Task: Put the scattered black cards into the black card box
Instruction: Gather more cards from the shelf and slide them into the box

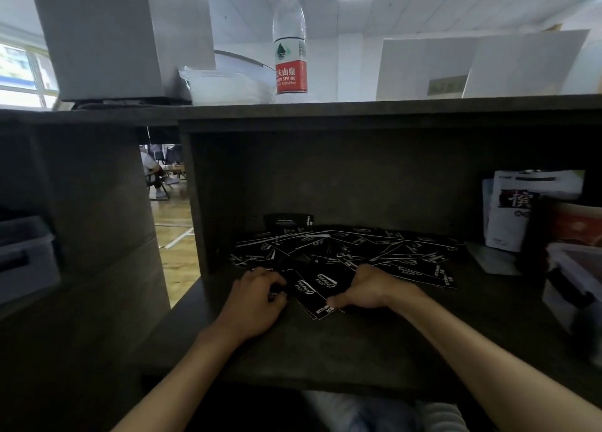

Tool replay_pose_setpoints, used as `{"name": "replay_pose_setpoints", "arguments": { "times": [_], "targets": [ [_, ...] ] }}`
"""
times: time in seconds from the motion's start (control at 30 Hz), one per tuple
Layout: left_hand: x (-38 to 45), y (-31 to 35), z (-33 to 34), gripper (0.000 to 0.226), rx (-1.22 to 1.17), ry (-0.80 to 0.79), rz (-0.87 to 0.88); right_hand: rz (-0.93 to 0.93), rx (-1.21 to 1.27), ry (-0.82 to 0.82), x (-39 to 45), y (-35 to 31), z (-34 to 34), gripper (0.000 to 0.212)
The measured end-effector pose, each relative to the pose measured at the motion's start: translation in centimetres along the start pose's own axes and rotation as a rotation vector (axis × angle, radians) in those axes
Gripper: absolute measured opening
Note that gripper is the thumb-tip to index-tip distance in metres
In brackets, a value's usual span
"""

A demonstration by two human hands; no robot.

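Observation:
Several black cards with white script (351, 249) lie scattered in a heap on the dark desk (358, 343), inside a shelf recess. The black card box (288, 220) stands behind the heap at the back left. A small stack of black cards (311, 290) lies at the heap's near edge between my hands. My left hand (257, 298) rests on the stack's left side, fingers curled onto the cards. On the right side my right hand (368, 288) presses against it, thumb at the near corner. Both hands squeeze the stack from the sides.
A water bottle (290, 40) and a clear plastic tub (228, 86) stand on the shelf top above. At right are white packets (518, 210), a grey flat piece (492, 257) and a plastic container (573, 278). A grey bin (26, 255) sits at the left.

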State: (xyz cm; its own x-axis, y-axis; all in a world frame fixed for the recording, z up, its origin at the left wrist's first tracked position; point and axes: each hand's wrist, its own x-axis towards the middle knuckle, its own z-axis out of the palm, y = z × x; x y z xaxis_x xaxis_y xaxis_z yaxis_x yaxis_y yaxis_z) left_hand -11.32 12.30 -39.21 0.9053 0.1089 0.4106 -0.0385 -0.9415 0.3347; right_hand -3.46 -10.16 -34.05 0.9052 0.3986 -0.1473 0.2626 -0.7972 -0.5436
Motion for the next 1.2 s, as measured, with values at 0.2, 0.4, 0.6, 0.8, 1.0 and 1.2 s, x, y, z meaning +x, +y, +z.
{"name": "replay_pose_setpoints", "arguments": {
  "times": [0.2, 0.4, 0.6, 0.8, 1.0, 1.2],
  "targets": [
    [-0.1, 0.3, 0.0, 0.035, 0.028, 0.043, 0.009, -0.186, 0.183, 0.312, -2.7, 3.5, -3.3, 0.011],
    [1.3, 1.3, -0.3, 0.096, 0.094, -0.101, -0.158, -0.226, 0.103, 0.363, -5.3, 8.2, -2.0, 0.016],
    [3.4, 2.3, -0.8, 0.101, 0.113, -0.246, -0.253, -0.312, 0.172, 0.461, -5.4, 8.7, -1.0, 0.011],
    [6.1, 2.9, -2.2, 0.108, 0.093, -0.528, -0.261, -0.365, 0.147, 0.462, -5.3, 8.9, -0.5, 0.012],
    [7.2, 3.3, -2.5, 0.101, 0.126, -0.578, -0.256, -0.378, 0.16, 0.47, -4.9, 9.2, -0.4, 0.014],
    [7.5, 3.1, -2.6, 0.105, 0.156, -0.563, -0.278, -0.403, 0.139, 0.511, -4.7, 9.4, -0.1, 0.022]
  ]
}}
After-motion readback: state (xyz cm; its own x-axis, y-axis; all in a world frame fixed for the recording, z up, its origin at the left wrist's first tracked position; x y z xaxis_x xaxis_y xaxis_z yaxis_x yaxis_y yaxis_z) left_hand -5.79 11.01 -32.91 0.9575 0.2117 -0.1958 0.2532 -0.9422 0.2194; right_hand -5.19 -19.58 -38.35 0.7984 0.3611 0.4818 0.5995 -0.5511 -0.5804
